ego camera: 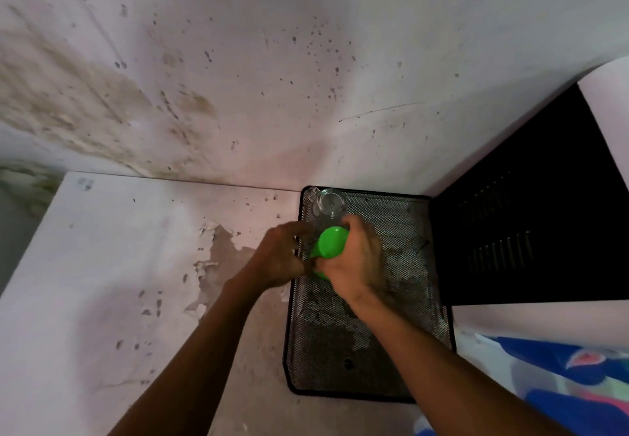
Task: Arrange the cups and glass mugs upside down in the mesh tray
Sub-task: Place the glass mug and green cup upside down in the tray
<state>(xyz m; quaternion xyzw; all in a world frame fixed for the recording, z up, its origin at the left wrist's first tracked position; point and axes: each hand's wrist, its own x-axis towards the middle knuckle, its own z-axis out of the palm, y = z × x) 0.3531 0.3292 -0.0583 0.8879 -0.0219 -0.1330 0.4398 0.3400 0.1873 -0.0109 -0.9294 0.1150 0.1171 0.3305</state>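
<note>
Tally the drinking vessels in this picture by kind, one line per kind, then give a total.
Glass mug, in the mesh tray's far corner: 1
Green cup, held in the right hand, the left hand beside it: 1
Total: 2

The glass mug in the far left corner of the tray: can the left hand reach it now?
Probably yes. The left hand is at the mesh tray edge, near the glass mug; only the green cup, held by the right hand, is close.
</note>
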